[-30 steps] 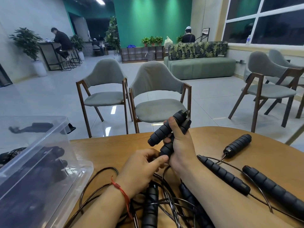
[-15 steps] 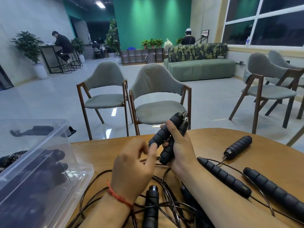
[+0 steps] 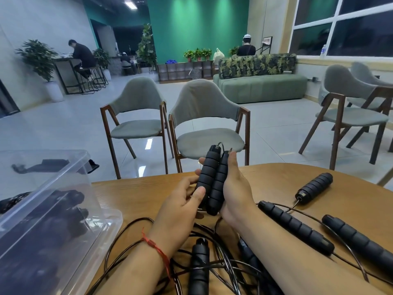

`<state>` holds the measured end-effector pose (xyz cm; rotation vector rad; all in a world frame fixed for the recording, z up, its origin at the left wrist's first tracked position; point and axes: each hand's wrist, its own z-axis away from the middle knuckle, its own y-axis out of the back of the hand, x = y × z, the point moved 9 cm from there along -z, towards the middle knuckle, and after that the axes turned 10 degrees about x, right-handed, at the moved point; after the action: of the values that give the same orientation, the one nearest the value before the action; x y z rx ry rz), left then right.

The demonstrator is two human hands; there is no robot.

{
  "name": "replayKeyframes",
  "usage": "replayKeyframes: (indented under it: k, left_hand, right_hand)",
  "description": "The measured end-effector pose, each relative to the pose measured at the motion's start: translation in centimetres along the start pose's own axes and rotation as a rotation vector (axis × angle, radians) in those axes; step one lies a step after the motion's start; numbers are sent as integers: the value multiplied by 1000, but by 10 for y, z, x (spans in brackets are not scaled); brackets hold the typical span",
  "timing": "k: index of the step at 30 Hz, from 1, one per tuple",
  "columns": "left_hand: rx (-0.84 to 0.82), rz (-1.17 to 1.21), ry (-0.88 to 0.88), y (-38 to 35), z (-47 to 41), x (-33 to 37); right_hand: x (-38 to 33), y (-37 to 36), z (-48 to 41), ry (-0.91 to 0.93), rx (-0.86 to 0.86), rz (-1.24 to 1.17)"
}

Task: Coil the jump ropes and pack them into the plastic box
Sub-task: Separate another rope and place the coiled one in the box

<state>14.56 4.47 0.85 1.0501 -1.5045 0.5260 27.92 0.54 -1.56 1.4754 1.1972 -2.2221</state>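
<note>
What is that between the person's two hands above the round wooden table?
In the head view, two black ribbed foam jump-rope handles, upright and side by side, gripped by the left hand and the right hand.

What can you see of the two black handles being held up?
The two black handles look like ribbed foam grips with hard caps, thin dark cord leaving their tops. They stand nearly upright, side by side and touching, above the wooden table. The right hand wraps them from the right; the left hand pinches the left one, thumb in front.
</note>
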Motion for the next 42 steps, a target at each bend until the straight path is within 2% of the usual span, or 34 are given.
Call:
replayKeyframes:
  k: [20,22,26,31,38,42]
  left_hand:
    - [-46,4,18,1,0,-2]
    - [-26,-66,-23,2,0,0]
    - [89,-349,-225,2,6,20]
    - [143,-591,-377,-9,14,29]
    - [271,-659,-304,9,9,27]
    - [305,-832,-256,20,6,25]
  right_hand:
    - [-5,0,-2,53,10,23]
    - [-3,0,-3,48,14,30]
    - [1,-1,-3,25,32,6]
    - [1,-8,6,9,-34,26]
    - [12,-21,9,29,-96,121]
    - [11,-20,8,104,-100,212]
